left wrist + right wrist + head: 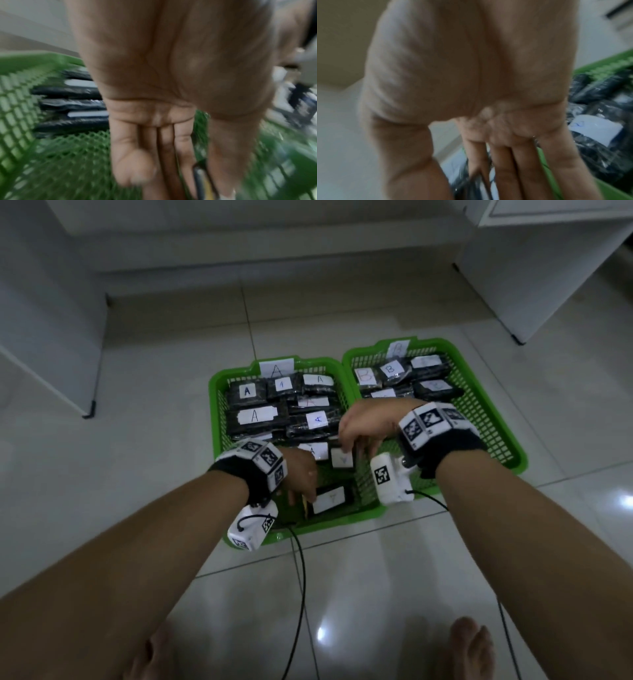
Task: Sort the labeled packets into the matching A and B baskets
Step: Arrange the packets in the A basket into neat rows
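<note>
Two green baskets stand side by side on the floor, the A basket (215,405) on the left and the B basket (513,453) on the right, each with several black packets bearing white letter labels. My left hand (303,497) is low in the near end of the A basket and pinches the left edge of a packet (330,498). The left wrist view shows that packet's edge (199,178) between thumb and straight fingers (154,148). My right hand (356,441) hangs over the A basket's right side, its fingers (505,162) and thumb astride the top edge of another packet (342,459). Both wrist views are blurred.
White furniture (44,313) borders the tiled floor at the left, and more (534,268) at the right. A black cable (301,577) trails from my left wrist across the tiles. My bare feet (472,645) are at the bottom edge.
</note>
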### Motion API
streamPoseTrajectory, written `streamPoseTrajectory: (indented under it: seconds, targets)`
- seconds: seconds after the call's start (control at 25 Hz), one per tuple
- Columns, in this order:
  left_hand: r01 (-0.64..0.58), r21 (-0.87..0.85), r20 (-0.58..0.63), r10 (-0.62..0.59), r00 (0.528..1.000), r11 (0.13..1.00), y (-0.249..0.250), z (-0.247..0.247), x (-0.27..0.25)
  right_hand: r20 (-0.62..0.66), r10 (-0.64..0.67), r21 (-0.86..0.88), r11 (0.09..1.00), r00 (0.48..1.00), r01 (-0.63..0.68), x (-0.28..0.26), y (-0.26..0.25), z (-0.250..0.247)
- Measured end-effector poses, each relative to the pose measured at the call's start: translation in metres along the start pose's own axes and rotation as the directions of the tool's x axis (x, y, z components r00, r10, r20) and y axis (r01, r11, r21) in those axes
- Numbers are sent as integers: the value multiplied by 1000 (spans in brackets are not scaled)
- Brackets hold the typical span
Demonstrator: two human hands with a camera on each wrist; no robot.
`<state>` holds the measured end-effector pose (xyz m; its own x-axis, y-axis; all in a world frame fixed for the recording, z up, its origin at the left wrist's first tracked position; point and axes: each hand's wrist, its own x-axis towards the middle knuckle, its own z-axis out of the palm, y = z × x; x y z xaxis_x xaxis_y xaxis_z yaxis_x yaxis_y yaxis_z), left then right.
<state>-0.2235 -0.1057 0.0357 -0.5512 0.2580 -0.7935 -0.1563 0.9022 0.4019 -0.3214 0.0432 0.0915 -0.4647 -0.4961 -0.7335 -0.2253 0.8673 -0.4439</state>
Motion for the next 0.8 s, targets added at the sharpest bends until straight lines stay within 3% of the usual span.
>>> streamPoseTrajectory:
  seconds: [0.08,0.2,0.36,0.52,0.8]
  targets:
    - [6,-185,-27,-12,1000,983,-12,-13,-11,-113,-11,384,922,994,54,2,8,-9]
    - [-63,-377,-154,4,988,924,-38,-35,-31,-199,-34,655,738,979,159,10,12,-8]
    - [-199,-488,-399,-14,917,850,-61,-49,-39,-299,-51,655,716,953,243,17,13,0]
    - [-333,-497,-657,-96,748,801,-58,-51,-32,-510,-24,578,731,860,363,24,11,1]
    - [-412,-416,-784,-89,615,810,-59,-54,-21,-618,14,462,816,786,349,32,11,-7]
